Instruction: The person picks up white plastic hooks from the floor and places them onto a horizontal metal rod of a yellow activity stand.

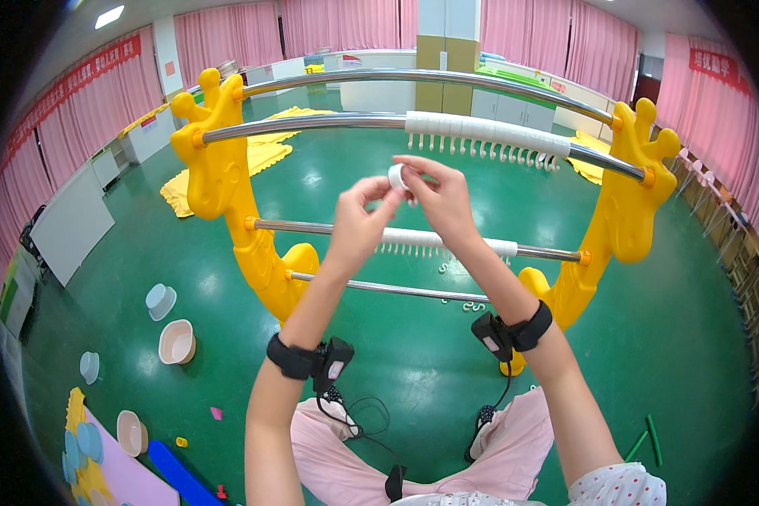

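In front of the rack I hold a small white plastic ring up between both hands. My left hand is closed, thumb and fingers pinching its near side. My right hand grips it from the other side, forefinger reaching over the top. The rack has yellow giraffe-shaped end posts joined by metal bars. White rings with hooks sit packed together on the right part of the second bar. Another row of white hooked rings is on a lower bar, partly behind my hands and forearms.
Loose white hooks lie on the green floor under the rack. To the left are blue basins, beige basins and a blue board. Green sticks lie at lower right. Yellow cloths are spread beyond the rack.
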`<state>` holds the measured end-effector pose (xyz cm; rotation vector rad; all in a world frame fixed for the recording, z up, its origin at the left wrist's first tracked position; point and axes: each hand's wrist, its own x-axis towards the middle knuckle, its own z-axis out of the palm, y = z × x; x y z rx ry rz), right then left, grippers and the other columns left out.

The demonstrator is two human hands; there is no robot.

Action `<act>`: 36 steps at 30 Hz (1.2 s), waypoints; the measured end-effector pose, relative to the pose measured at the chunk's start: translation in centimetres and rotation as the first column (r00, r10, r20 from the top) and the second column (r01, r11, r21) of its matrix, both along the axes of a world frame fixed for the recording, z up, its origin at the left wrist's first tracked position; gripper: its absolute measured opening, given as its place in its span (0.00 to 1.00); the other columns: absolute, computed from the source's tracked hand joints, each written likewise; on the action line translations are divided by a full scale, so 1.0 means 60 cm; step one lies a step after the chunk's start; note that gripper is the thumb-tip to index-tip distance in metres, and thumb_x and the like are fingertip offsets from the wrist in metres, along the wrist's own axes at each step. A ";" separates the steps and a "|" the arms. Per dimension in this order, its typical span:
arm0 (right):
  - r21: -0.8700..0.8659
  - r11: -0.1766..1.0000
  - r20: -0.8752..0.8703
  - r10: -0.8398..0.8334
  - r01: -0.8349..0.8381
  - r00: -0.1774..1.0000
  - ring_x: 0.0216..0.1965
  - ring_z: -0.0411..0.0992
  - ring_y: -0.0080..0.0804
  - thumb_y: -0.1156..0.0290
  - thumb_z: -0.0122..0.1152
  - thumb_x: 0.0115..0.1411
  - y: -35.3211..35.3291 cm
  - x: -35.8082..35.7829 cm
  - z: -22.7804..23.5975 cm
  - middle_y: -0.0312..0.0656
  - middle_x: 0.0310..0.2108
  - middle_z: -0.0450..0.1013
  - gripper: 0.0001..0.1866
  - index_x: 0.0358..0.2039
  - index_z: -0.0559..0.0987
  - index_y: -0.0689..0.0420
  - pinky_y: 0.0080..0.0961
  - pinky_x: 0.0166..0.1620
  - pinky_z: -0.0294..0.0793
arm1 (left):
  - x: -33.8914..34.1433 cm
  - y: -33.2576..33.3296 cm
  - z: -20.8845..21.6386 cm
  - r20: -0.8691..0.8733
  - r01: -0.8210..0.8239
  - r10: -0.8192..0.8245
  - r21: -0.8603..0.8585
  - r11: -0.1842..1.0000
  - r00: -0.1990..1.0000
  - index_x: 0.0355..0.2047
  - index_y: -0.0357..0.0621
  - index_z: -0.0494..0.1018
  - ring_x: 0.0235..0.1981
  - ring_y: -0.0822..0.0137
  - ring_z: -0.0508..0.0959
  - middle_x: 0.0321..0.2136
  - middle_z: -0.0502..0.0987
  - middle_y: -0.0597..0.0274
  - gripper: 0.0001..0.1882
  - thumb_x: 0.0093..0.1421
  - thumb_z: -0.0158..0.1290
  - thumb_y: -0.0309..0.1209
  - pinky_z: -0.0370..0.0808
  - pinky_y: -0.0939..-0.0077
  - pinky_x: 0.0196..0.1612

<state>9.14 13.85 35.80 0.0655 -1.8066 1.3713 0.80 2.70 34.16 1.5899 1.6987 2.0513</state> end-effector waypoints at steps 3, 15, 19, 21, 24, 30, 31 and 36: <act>0.670 0.383 -0.529 -0.355 0.636 0.771 0.27 0.71 0.39 0.70 0.54 0.49 0.027 -0.025 0.054 0.40 0.23 0.73 0.04 0.25 0.76 0.53 0.35 0.29 0.67 | -0.049 0.011 0.049 -0.258 -0.225 0.214 -0.013 0.974 0.942 0.37 0.39 0.73 0.31 0.74 0.73 0.27 0.75 0.64 0.13 0.55 0.51 0.35 0.69 0.82 0.33; 0.742 0.565 -0.207 -0.320 0.362 0.924 0.23 0.73 0.37 0.75 0.58 0.45 0.114 -0.094 0.143 0.46 0.22 0.74 0.05 0.25 0.79 0.59 0.26 0.31 0.72 | -0.119 0.078 0.153 -0.309 -0.315 0.222 -0.294 0.902 0.925 0.28 0.38 0.78 0.45 0.64 0.68 0.42 0.70 0.52 0.20 0.48 0.57 0.45 0.64 0.71 0.47; 0.669 0.697 -0.072 -0.283 0.257 0.956 0.23 0.73 0.25 0.76 0.60 0.44 0.119 -0.087 0.146 0.42 0.22 0.75 0.06 0.27 0.79 0.60 0.19 0.33 0.73 | -0.118 0.083 0.159 -0.120 -0.211 0.177 -0.393 0.895 0.977 0.27 0.39 0.78 0.43 0.67 0.70 0.40 0.72 0.53 0.20 0.46 0.59 0.46 0.63 0.74 0.46; 0.674 0.704 -0.042 -0.268 0.225 0.963 0.23 0.72 0.25 0.76 0.60 0.44 0.124 -0.085 0.151 0.42 0.22 0.75 0.07 0.27 0.79 0.60 0.19 0.32 0.72 | -0.120 0.084 0.167 -0.093 -0.175 0.150 -0.404 0.898 0.984 0.27 0.40 0.78 0.42 0.66 0.71 0.39 0.72 0.54 0.20 0.45 0.60 0.46 0.63 0.74 0.47; 0.694 0.703 0.013 -0.231 0.158 0.973 0.24 0.72 0.26 0.77 0.56 0.46 0.134 -0.082 0.151 0.43 0.22 0.74 0.07 0.28 0.79 0.61 0.20 0.31 0.71 | -0.119 0.084 0.170 -0.096 -0.165 0.136 -0.459 0.873 0.986 0.32 0.40 0.76 0.41 0.66 0.71 0.37 0.74 0.56 0.23 0.44 0.60 0.47 0.62 0.73 0.48; 0.777 0.573 -0.087 -0.310 0.259 0.947 0.28 0.72 0.43 0.80 0.43 0.46 0.128 -0.089 0.143 0.52 0.26 0.73 0.10 0.28 0.74 0.63 0.29 0.35 0.70 | -0.118 0.092 0.156 -0.078 -0.039 0.019 -0.254 0.966 0.997 0.39 0.48 0.72 0.38 0.69 0.73 0.32 0.77 0.54 0.23 0.44 0.62 0.42 0.70 0.78 0.39; 0.776 0.575 -0.086 -0.310 0.259 0.947 0.28 0.72 0.43 0.80 0.43 0.46 0.125 -0.088 0.142 0.52 0.26 0.73 0.10 0.28 0.74 0.63 0.29 0.35 0.70 | -0.118 0.091 0.155 -0.078 -0.039 0.019 -0.257 0.966 0.997 0.39 0.48 0.72 0.38 0.69 0.73 0.32 0.77 0.54 0.23 0.44 0.62 0.42 0.70 0.78 0.39; 0.738 0.612 -0.080 -0.342 0.286 0.936 0.29 0.71 0.48 0.82 0.43 0.44 0.116 -0.088 0.140 0.54 0.26 0.72 0.11 0.27 0.74 0.62 0.32 0.34 0.70 | -0.129 0.094 0.144 -0.275 -0.213 0.147 -0.228 0.950 0.950 0.37 0.45 0.72 0.38 0.71 0.73 0.34 0.76 0.59 0.16 0.52 0.54 0.41 0.67 0.76 0.43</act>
